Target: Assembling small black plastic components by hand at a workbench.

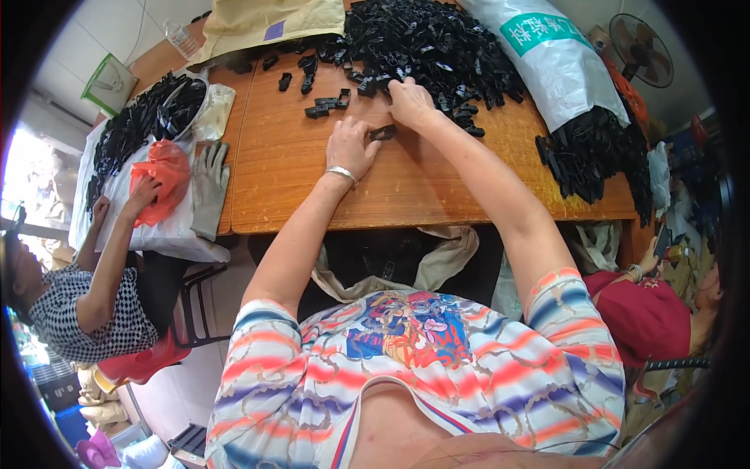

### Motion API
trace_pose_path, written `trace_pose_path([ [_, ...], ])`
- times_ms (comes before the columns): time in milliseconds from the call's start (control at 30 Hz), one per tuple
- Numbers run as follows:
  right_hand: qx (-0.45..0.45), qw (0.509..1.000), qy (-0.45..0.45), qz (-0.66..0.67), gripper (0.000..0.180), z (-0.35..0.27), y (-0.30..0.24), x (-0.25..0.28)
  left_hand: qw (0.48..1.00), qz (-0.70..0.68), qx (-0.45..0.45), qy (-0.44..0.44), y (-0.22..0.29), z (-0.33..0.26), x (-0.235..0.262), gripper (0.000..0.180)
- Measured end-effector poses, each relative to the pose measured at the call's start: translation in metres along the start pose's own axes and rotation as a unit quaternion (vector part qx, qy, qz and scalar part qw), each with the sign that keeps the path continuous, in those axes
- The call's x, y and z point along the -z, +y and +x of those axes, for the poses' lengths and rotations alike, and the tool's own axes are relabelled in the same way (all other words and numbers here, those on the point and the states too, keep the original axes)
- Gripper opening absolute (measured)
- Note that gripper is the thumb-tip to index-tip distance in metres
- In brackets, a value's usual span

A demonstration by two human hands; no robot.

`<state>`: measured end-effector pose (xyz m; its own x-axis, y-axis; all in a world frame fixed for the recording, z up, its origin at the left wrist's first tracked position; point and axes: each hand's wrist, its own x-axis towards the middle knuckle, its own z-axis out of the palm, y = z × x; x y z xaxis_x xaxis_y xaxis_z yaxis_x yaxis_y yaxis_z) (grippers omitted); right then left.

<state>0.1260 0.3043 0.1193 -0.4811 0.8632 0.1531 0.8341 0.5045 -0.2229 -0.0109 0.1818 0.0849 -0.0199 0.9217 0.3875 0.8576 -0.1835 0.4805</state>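
Note:
My left hand [351, 148] rests on the wooden table with its fingers closed on a small black plastic part [383, 133]. At the near edge of a big heap of black plastic parts [430, 47], my right hand [412, 103] has its fingers drawn together. Whatever is between those fingertips is too small to make out. A few loose black parts [328, 103] lie just beyond my left hand, and others sit farther back toward a pale yellow sack [273, 27].
A white sack [547, 62] on the right spills long black parts [590, 156]. On the left, a co-worker's hand [144, 191] touches a red plastic bag [164, 176] beside grey gloves [208, 187] and more black parts [133, 125]. A fan [641, 51] stands back right. Another person [648, 313] sits at right.

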Motion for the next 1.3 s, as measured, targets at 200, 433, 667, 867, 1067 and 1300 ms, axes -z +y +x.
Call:
trace_pose_path([
  [200, 0.059, 0.993, 0.06, 0.083, 0.019, -0.028, 0.019, 0.003, 1.0, -0.007, 0.004, -0.003, 0.001, 0.001, 0.0, 0.026],
  [433, 0.041, 0.956, 0.105, 0.27, 0.022, -0.081, 0.021, 0.014, 1.0, 0.0, -0.004, 0.006, -0.001, 0.0, 0.001, 0.024],
  [667, 0.223, 0.943, 0.194, 0.153, 0.016, -0.11, 0.05, 0.015, 1.0, -0.001, -0.01, -0.001, 0.0, 0.002, 0.002, 0.025],
  [867, -0.034, 0.982, 0.127, 0.138, 0.024, -0.107, 0.024, 0.016, 1.0, -0.003, -0.01, -0.001, 0.0, -0.001, 0.004, 0.024],
  [1067, -0.053, 0.992, 0.078, 0.083, 0.03, -0.09, 0.027, 0.003, 1.0, -0.003, -0.025, 0.001, 0.003, 0.001, 0.002, 0.025],
  [1300, 0.098, 0.968, 0.116, 0.201, 0.021, -0.087, -0.012, 0.013, 1.0, 0.001, -0.023, 0.009, -0.002, 0.001, 0.001, 0.022],
])
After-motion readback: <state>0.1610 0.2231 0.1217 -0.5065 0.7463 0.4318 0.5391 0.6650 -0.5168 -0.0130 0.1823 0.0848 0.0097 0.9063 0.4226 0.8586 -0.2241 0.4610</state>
